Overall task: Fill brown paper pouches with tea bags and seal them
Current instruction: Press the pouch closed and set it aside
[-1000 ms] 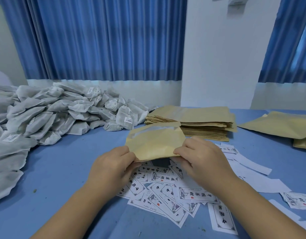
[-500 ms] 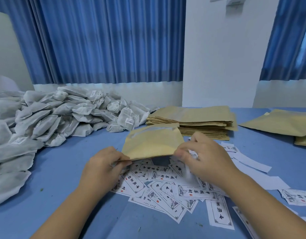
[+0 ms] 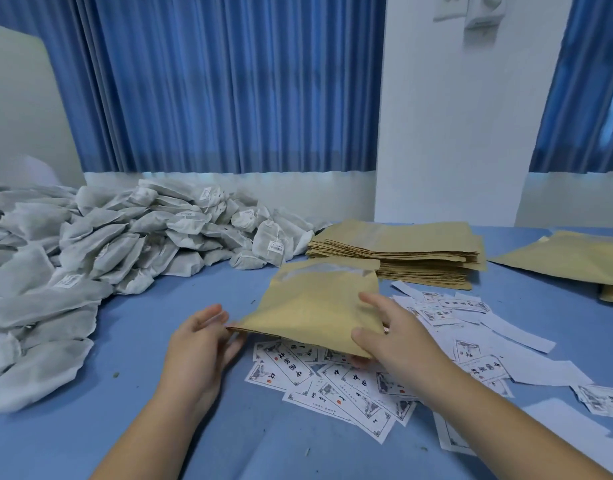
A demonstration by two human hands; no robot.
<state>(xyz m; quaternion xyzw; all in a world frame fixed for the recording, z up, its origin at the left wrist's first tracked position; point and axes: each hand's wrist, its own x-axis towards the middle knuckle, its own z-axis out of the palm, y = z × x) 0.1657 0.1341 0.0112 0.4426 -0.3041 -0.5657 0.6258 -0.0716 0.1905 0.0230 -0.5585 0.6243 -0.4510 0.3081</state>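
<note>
Along the left side of the desk (image 3: 152, 431), a wide heap of grey-white tea bags (image 3: 125, 244) spreads back toward the blue curtain (image 3: 211, 84). Just right of the heap, the left hand (image 3: 197, 344) is released, its fingers relaxed and spread at the near left corner of a brown paper pouch (image 3: 315, 306); whether they touch that corner I cannot tell. The pouch is held tilted above the desk, its open mouth on the far side. Printed paper labels (image 3: 298, 368) lie scattered on the desk beneath it. The right hand (image 3: 388, 337) is grasping the pouch's near right edge, thumb and forefinger on top and the other fingers underneath. Behind it, a stack of flat pouches (image 3: 402, 251) sits on the desk. More brown pouches (image 3: 568, 258) lie at the far right.
</note>
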